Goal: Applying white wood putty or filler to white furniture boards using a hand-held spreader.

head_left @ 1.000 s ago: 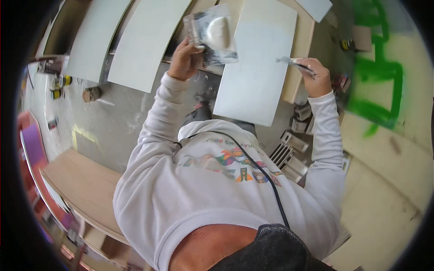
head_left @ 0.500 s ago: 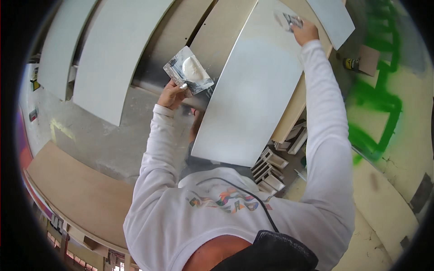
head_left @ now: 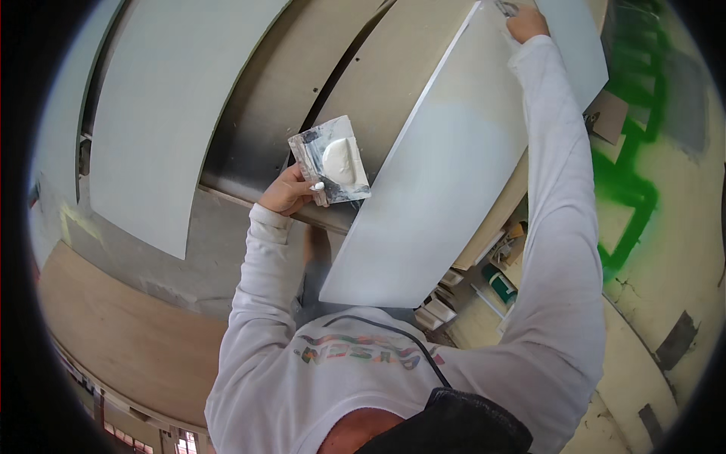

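My left hand (head_left: 289, 191) is closed on the edge of a smeared, flat metal putty scraper (head_left: 306, 151). A thick mound of white putty (head_left: 338, 162) lies on its blade, and a white dab sits by my thumb. My right arm reaches far out to the upper end of a long pale panel (head_left: 431, 189). There my right hand (head_left: 527, 24) grips a second scraper (head_left: 505, 8), which shows only in part at the top edge of the view. The panel slopes away from my waist, its near end close to my body.
More pale panels (head_left: 166, 113) stand to the left beside bare brownish boards (head_left: 302, 60). A curved wooden board (head_left: 128, 303) is at the lower left. Green paint (head_left: 643, 189) marks the pale surface at right. A green bottle (head_left: 499, 284) and small wooden frames (head_left: 437, 309) lie below the panel.
My right hand has moved farther up the panel with its scraper. The left hand with the putty-laden scraper sits slightly lower in view. My viewpoint has shifted.
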Motion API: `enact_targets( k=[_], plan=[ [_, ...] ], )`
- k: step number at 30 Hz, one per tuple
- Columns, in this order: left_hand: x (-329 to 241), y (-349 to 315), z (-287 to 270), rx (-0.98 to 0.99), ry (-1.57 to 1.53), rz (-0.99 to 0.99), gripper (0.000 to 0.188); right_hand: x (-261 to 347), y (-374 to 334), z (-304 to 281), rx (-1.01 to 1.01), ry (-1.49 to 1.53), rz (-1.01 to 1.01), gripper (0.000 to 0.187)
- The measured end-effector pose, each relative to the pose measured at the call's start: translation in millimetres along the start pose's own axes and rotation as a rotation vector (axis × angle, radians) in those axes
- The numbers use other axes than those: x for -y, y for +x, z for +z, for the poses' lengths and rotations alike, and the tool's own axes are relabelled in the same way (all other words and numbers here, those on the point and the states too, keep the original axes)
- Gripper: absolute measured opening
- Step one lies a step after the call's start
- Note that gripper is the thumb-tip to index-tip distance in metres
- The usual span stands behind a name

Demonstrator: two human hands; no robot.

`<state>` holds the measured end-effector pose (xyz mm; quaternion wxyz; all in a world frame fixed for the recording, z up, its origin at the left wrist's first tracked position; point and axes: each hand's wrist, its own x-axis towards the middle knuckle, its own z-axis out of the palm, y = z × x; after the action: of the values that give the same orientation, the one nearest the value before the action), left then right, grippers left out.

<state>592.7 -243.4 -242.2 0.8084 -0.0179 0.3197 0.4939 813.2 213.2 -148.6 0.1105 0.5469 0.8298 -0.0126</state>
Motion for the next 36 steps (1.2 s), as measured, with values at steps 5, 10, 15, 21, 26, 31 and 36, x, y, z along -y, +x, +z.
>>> enact_targets(
  k=[5, 10, 15, 21, 26, 31, 36],
  plan=[
    [1.1, 1.9, 4.8, -0.068, -0.037, 0.010, 0.039, 6.5, 3.6, 5.1, 0.003, -0.021, 0.041, 0.035],
    [0.3, 1.9, 3.8, -0.003, -0.015, 0.045, 0.037, 27.8, -27.1, 17.1, -0.093, 0.045, 0.088, 0.033],
    [2.2, 1.3, 4.6, -0.023, 0.007, 0.074, 0.035, 46.2, -95.9, 33.7, -0.128, 0.152, -0.070, 0.030],
    [0.0, -0.1, 38.6, -0.055, -0.021, 0.166, 0.040, 53.5, -191.9, 20.5, -0.026, 0.212, -0.248, 0.025],
    [-11.4, 32.4, 106.5, 0.005, -0.195, 0.258, 0.045, 80.9, -254.6, -24.0, -0.233, 1.181, 0.008, 0.027],
    [-15.4, 30.6, 126.2, 0.064, -0.197, 0.313, 0.045, 86.2, -273.0, -12.2, -0.288, 0.926, -0.503, 0.032],
    [-26.4, 9.4, 107.9, 0.059, -0.179, 0.389, 0.048, 7.0, -188.9, 10.6, -0.354, 0.447, -0.187, 0.029]
  ],
)
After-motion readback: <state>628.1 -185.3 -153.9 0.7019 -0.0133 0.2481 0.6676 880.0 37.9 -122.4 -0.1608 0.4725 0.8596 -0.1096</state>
